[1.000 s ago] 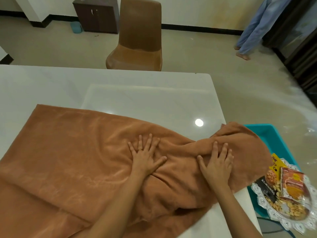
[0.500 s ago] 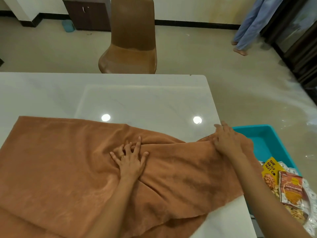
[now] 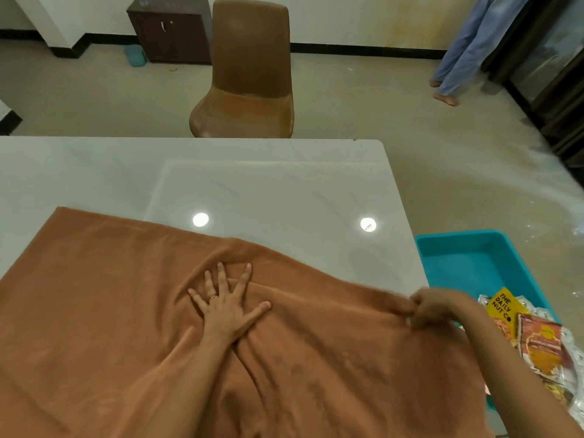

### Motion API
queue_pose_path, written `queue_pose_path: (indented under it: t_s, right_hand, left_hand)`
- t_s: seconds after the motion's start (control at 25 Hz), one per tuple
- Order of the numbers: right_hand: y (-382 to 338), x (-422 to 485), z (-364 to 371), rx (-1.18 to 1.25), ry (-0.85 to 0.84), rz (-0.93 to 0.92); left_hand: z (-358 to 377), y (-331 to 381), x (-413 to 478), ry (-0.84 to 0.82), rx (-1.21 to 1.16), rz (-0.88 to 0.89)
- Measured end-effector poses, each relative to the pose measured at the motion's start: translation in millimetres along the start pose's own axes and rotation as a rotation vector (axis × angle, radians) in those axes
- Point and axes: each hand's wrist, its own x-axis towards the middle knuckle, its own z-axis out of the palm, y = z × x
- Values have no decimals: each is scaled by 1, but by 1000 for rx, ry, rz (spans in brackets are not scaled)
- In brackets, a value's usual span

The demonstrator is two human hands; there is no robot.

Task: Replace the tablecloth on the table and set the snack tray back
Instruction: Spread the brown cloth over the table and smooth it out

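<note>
Now the left hand (image 3: pixel 226 306) presses spread fingers on the brown tablecloth (image 3: pixel 104 311) while the right hand (image 3: pixel 437 308) pinches its edge, so spreading it farther across the white surface (image 3: pixel 268 184) probably comes next, before the snack tray (image 3: pixel 537 339) beside the surface returns.

Count of items before me: one white table (image 3: pixel 221 172); one brown tablecloth (image 3: pixel 94 311) on it; two hands on the cloth, my left hand (image 3: pixel 226 306) and my right hand (image 3: pixel 437 306); one ring (image 3: pixel 213 296); one brown chair (image 3: pixel 249 74); one teal bin (image 3: pixel 467 260); two snack packets clearly visible, one yellow (image 3: pixel 502 306), one red-orange (image 3: pixel 542 346); one dark cabinet (image 3: pixel 170 30); two reflected lights.
</note>
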Motion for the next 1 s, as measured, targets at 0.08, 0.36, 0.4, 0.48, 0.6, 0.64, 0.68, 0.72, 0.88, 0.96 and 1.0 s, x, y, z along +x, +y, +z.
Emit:
queue_pose_path:
  t_s: [0.08,0.36,0.4,0.48,0.6,0.64,0.68,0.72,0.88,0.96,1.0]
  right_hand:
    - [-2,-12,-48,99,298,-13]
    - [-106,25,-140,216,1357,-216]
    - [-111,35,-124,263,1266,-247]
    - [-108,56,-72,393,1069,-209]
    - [-95,67,7,552,1072,-82]
    - [-91,67,28,696,1091,17]
    - [-89,66,47,891,1097,144]
    - [-90,59,64,1065,1074,247]
    - [-132,35,121,967,1040,-18]
    - [-148,50,116,792,957,-203]
    - [-151,62,108,718,921,-239]
  left_hand:
    - [-8,-4,12,-37,20,0]
    - [-87,27,111,164,39,-199]
    - [-93,37,107,235,-11,-154]
    - [-85,48,81,242,-137,-46]
    - [-51,36,40,-35,-179,-47]
    - [-40,27,34,-96,-172,-71]
    - [-31,19,31,-105,-160,-85]
    - [-24,16,31,-91,-147,-95]
    - [-24,20,52,-52,-104,-116]
    - [-37,18,78,-101,-105,-163]
    - [-48,18,92,-126,-98,-224]
